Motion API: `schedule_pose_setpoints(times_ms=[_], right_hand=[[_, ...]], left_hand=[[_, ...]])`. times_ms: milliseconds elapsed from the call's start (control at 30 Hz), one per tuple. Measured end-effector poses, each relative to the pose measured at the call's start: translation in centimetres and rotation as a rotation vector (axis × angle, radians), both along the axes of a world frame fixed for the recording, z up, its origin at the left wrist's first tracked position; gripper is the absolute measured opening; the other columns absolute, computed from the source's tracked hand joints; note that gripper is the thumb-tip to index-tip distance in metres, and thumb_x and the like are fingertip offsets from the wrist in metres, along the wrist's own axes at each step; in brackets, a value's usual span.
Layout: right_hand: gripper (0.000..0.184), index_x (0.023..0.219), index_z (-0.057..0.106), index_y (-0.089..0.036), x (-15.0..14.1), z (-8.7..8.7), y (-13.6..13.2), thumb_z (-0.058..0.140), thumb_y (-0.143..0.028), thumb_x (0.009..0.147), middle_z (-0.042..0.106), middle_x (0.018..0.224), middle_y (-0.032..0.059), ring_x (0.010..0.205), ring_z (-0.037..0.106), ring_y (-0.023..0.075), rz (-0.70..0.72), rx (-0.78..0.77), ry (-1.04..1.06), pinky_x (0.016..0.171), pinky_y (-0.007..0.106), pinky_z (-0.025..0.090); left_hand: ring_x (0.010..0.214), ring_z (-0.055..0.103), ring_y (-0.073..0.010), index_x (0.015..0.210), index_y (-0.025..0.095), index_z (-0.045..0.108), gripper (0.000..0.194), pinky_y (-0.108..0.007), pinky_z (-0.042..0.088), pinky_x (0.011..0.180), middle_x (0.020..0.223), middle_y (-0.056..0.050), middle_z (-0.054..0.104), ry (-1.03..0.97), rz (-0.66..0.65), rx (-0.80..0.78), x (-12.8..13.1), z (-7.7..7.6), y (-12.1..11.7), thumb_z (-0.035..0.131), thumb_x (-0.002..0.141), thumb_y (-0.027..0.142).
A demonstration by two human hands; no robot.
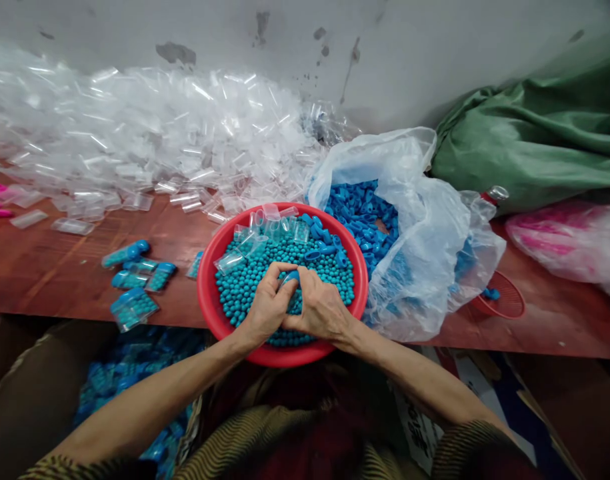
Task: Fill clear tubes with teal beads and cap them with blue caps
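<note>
My left hand (271, 300) and my right hand (321, 305) meet over a red basin (207, 303), fingers closed round a small blue cap (291, 276). What lies under the cap is hidden by my fingers. Teal beads (257, 270) fill the basin. Several clear plastic tubes (255, 243) rest on the beads at the basin's far left, and loose blue caps (329, 240) lie at its far right. To the left on the table, tubes with blue caps and teal beads inside (135, 308) lie in a small group.
Clear tubes (135, 127) are heaped along the wall. Right of the basin, a plastic bag (415, 233) holds blue caps. Beyond it are a small red basket (509, 300), a green sack (529, 140) and a pink-white bag (565, 240). Filled tubes (119, 373) sit in a box below the table edge.
</note>
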State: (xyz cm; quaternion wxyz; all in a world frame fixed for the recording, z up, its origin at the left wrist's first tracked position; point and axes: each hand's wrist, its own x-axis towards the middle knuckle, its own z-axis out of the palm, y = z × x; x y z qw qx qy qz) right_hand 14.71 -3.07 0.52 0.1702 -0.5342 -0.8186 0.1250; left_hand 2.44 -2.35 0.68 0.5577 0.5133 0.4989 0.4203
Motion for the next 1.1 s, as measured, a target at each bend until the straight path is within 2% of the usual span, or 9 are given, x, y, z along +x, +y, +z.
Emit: schedule_pose_setpoints(times_ms=[100,200,333,500,700,767,867,933,1100], right_hand=[[0.063,0.119,0.042,-0.007,-0.1,-0.3,0.3,0.059,-0.045,0.071,0.056,0.103,0.0189,0.089,0.06,0.0305,-0.008,-0.012,0.063,0.063,0.039,0.052],[0.071,0.128,0.035,-0.009,0.1,-0.3,0.9,0.063,-0.039,0.071,0.055,0.109,0.0176,0.093,0.059,0.029,0.021,-0.038,0.23,0.07,0.041,0.052],[0.083,0.138,0.024,-0.015,0.9,-0.4,1.5,0.069,-0.034,0.07,0.056,0.111,0.0122,0.081,0.061,0.0197,0.084,-0.245,0.513,0.068,0.034,0.052],[0.053,0.132,0.035,-0.022,1.9,-0.3,1.5,0.053,-0.033,0.084,0.054,0.115,0.0082,0.075,0.06,0.0137,0.12,-0.581,0.817,0.055,0.026,0.05],[0.037,0.12,0.051,-0.019,2.2,0.4,1.3,0.055,-0.027,0.084,0.059,0.103,0.006,0.08,0.059,0.0146,0.048,-0.359,0.699,0.073,0.031,0.05],[0.05,0.128,0.044,-0.019,2.2,0.5,1.2,0.058,-0.03,0.082,0.057,0.111,0.0085,0.082,0.059,0.0158,0.05,-0.35,0.641,0.075,0.033,0.051],[0.085,0.14,0.027,-0.019,2.1,0.4,1.0,0.071,-0.039,0.07,0.046,0.129,0.0145,0.097,0.058,0.0237,0.09,-0.291,0.465,0.081,0.04,0.05],[0.095,0.142,0.024,-0.02,2.1,0.3,0.9,0.074,-0.043,0.064,0.041,0.135,0.0161,0.103,0.056,0.0277,0.098,-0.242,0.373,0.082,0.045,0.049],[0.07,0.139,0.028,-0.021,2.0,0.4,1.0,0.061,-0.036,0.079,0.052,0.123,0.0111,0.09,0.061,0.0185,0.069,-0.375,0.609,0.076,0.036,0.052]], left_hand=[[0.054,0.039,-0.007,0.099,0.018,0.05,0.021,-0.019,0.033,0.052,0.063,0.006,0.045,-0.031,0.026,-0.031,0.1,-0.2,0.3,0.052,0.082,0.029],[0.059,0.046,-0.0073,0.107,0.021,0.048,0.031,-0.019,0.04,0.058,0.07,0.005,0.051,-0.202,0.012,-0.079,-0.1,0.1,0.7,0.056,0.08,0.034],[0.065,0.056,-0.0099,0.112,0.022,0.044,0.045,-0.022,0.047,0.061,0.081,0.003,0.058,-0.441,-0.054,-0.21,-0.7,0.4,0.9,0.064,0.075,0.037],[0.058,0.056,-0.0083,0.104,0.022,0.046,0.043,-0.02,0.046,0.051,0.079,0.003,0.06,-0.416,-0.067,-0.177,-1.2,0.0,0.7,0.07,0.07,0.033],[0.059,0.057,-0.0098,0.101,0.021,0.048,0.038,-0.019,0.046,0.045,0.079,0.002,0.059,-0.385,-0.075,-0.231,-1.0,0.2,0.6,0.067,0.073,0.038],[0.057,0.057,-0.0098,0.105,0.021,0.047,0.039,-0.02,0.047,0.047,0.08,0.002,0.06,-0.404,-0.083,-0.266,-0.9,0.4,0.5,0.064,0.075,0.039],[0.057,0.057,-0.009,0.111,0.023,0.048,0.041,-0.021,0.048,0.052,0.079,0.002,0.06,-0.464,-0.072,-0.295,-0.6,0.5,0.4,0.064,0.076,0.037],[0.059,0.057,-0.0087,0.112,0.023,0.048,0.043,-0.02,0.048,0.055,0.079,0.003,0.06,-0.484,-0.056,-0.307,-0.5,0.5,0.3,0.065,0.075,0.035],[0.064,0.057,-0.0092,0.102,0.021,0.049,0.039,-0.019,0.047,0.056,0.077,0.003,0.06,-0.436,-0.04,-0.206,-0.6,0.2,0.5,0.069,0.071,0.034]])
